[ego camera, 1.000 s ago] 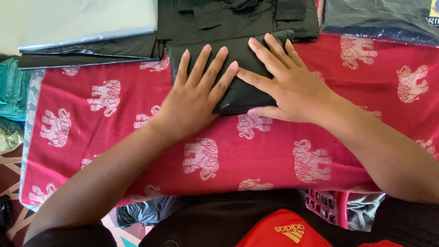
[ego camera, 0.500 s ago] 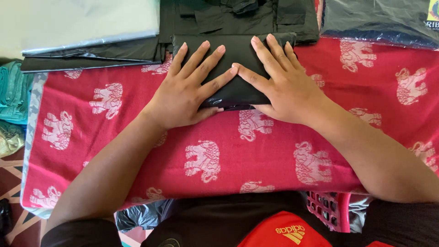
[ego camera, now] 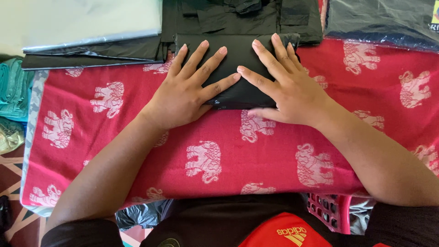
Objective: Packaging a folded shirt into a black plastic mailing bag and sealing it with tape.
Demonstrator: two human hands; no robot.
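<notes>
Status: the black plastic bag (ego camera: 240, 68) is folded down to a compact rectangle and lies on the red elephant-print cloth (ego camera: 219, 155) at the far edge of the counter, just in front of the stack of unfolded black bags (ego camera: 238, 16). By my read the fold is mostly done; what's left is flattening it, maybe one more fold, and setting it aside.

My left hand (ego camera: 187, 89) lies flat, palm down, fingers spread over the left half of the bag. My right hand (ego camera: 286, 87) does the same on the right half, thumb along the near edge. Index fingertips nearly touch at mid-bag. Neither hand grasps anything, both just press. Forearms angle in from both sides.
</notes>
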